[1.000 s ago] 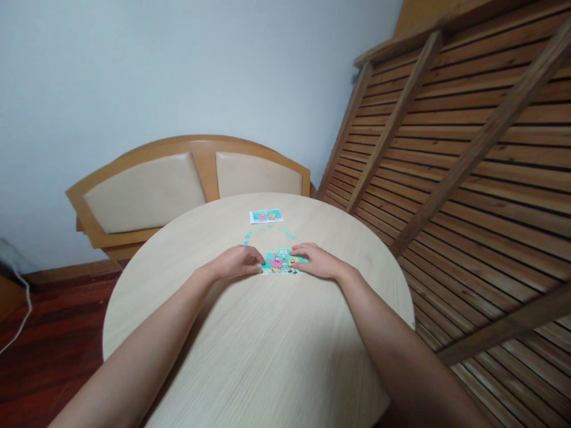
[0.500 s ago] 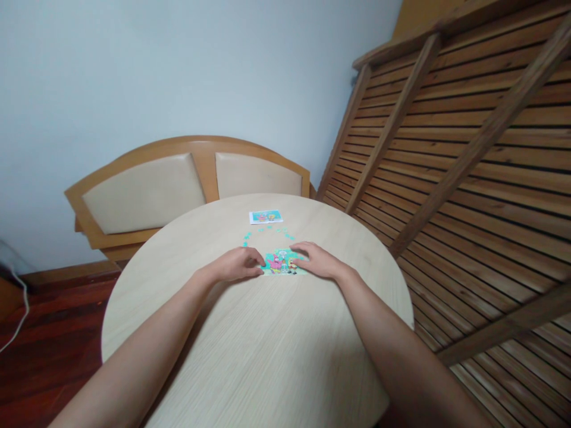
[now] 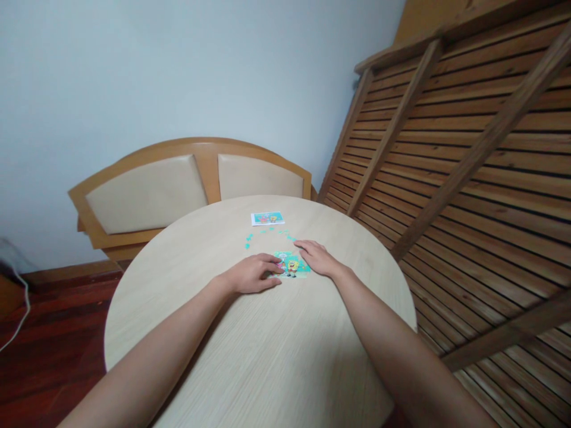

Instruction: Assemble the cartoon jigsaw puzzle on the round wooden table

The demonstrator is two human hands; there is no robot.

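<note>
A partly assembled jigsaw puzzle point(image 3: 292, 266) with cartoon figures on a turquoise ground lies flat in front of me. My left hand point(image 3: 254, 273) rests over its left part with fingers stretched out, covering some of the picture. My right hand point(image 3: 317, 257) is at the puzzle's upper right corner, fingers extended. Its fingertips reach the nearest of the loose turquoise puzzle pieces point(image 3: 248, 238), which lie in an arc beyond the puzzle. Whether they touch that piece I cannot tell.
Behind the loose pieces lies a reference picture card point(image 3: 267, 219) with a white edge. Everything sits on a round pale wooden table point(image 3: 214, 368). A padded headboard point(image 3: 147, 190) stands behind it, and a slatted wooden frame point(image 3: 446, 160) leans along the right side.
My left hand has moved right, from the puzzle's left edge onto its picture, and its fingers have straightened. My right hand has shifted slightly, its thumb off the picture's figure.
</note>
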